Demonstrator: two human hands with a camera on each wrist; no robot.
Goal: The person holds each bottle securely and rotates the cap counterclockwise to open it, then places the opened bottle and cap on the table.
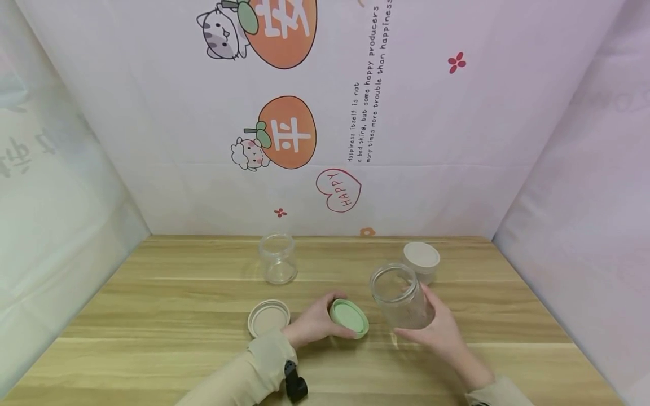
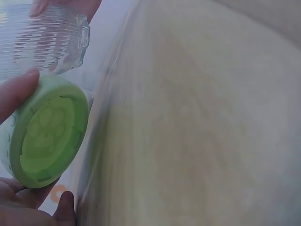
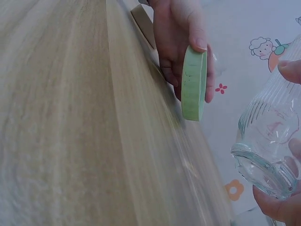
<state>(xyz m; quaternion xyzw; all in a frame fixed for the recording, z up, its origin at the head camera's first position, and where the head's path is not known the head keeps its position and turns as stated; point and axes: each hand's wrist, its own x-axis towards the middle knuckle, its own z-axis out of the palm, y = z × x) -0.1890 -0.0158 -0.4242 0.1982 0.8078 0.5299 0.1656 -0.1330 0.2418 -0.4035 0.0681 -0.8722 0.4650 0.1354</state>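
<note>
My left hand [image 1: 317, 322] pinches a green jar lid [image 1: 350, 317] between thumb and fingers, its inner side facing up in the head view. The left wrist view shows a face of the lid [image 2: 51, 134] with a paw-like pattern. To its right, my right hand [image 1: 440, 331] grips an uncovered clear jar [image 1: 406, 313] around its side, the mouth leaning toward the upper left. Ribbed walls of this jar [image 3: 273, 117] show in the right wrist view. Lid and jar are held apart, a short gap between them.
A beige lid [image 1: 269, 319] lies inner side up beside my left wrist. Another uncovered clear jar [image 1: 279, 264] stands at the back left. Behind the held jar is a jar with an off-white lid [image 1: 421, 255]. Printed cloth [image 1: 406, 197] walls in the wooden table [image 1: 178, 293].
</note>
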